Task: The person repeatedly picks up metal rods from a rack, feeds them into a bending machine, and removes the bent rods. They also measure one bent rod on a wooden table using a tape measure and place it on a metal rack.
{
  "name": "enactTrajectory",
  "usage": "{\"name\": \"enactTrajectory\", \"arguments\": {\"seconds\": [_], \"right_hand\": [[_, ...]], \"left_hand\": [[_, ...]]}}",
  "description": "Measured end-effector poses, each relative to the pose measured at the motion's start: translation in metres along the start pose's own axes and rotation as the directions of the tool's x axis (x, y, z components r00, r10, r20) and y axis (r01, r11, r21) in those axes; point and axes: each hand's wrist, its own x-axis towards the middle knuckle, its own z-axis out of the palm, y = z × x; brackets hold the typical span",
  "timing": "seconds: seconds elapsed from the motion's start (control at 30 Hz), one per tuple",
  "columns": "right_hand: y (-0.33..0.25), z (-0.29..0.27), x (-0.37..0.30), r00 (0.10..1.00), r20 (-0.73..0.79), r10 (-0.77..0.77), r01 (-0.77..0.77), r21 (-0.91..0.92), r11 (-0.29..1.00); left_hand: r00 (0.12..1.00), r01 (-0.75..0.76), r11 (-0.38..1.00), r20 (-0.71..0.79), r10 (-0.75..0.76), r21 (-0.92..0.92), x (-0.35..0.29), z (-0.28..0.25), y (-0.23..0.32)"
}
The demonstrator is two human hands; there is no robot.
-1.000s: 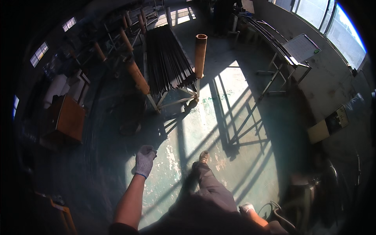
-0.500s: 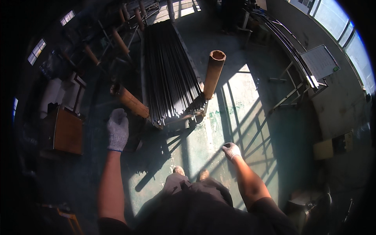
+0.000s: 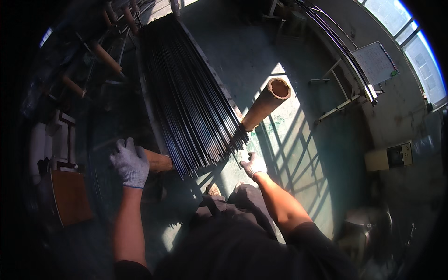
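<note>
A long bundle of thin dark rods (image 3: 186, 93) lies in a low rack ahead of me, its uneven ends toward my feet. My left hand (image 3: 129, 164), in a whitish knit glove, is in front of the upper end of a brown cardboard tube (image 3: 157, 161) at the rack's near left corner. Its fingers are apart; whether the palm touches the tube is hidden. Just off the rods' near right ends is my gloved right hand (image 3: 254, 164), thumb and fingers slightly parted with nothing seen between them. Another cardboard tube (image 3: 262, 108) stands at the right corner, leaning toward me.
On the right, long dark bars lie on a stand (image 3: 343, 100) with a whiteboard (image 3: 375, 67) beside them, near the wall. A brown cabinet (image 3: 70, 196) stands at left. More tubes on frames (image 3: 106, 58) are at far left. Sunlight and shadow stripe the floor (image 3: 298, 158).
I have come closer to the rods, and they fill more of the view. My left hand has reached the left tube's end; my right hand has moved up to the rod ends, its fingers parting.
</note>
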Motion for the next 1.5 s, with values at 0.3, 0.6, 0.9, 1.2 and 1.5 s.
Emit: {"name": "enactTrajectory", "arguments": {"seconds": [0.3,0.6,0.9,1.2,1.5], "right_hand": [[-0.056,0.033,0.171,0.994,-0.055,0.097,-0.091,0.100,0.991],[-0.103,0.030,0.195,0.977,0.053,0.208,-0.181,-0.317,0.931],[-0.064,0.026,0.232,0.992,0.109,-0.067,0.091,-0.238,0.967],[-0.082,-0.012,0.222,0.908,0.387,-0.161,0.145,0.069,0.987],[-0.064,-0.023,0.216,0.714,0.639,-0.286,-0.163,0.548,0.820]], "left_hand": [[0.975,0.215,0.964,0.085,-0.203,-0.159,0.040,0.000,-0.008],[0.980,-0.005,1.000,-0.197,0.003,-0.007,0.050,0.030,-0.003],[0.979,-0.017,1.000,-0.203,0.016,0.000,0.053,0.030,-0.002],[0.977,0.008,1.000,-0.211,-0.014,-0.027,0.053,0.030,0.001],[0.983,0.124,0.992,-0.141,-0.119,0.032,0.049,0.016,0.013]]}}
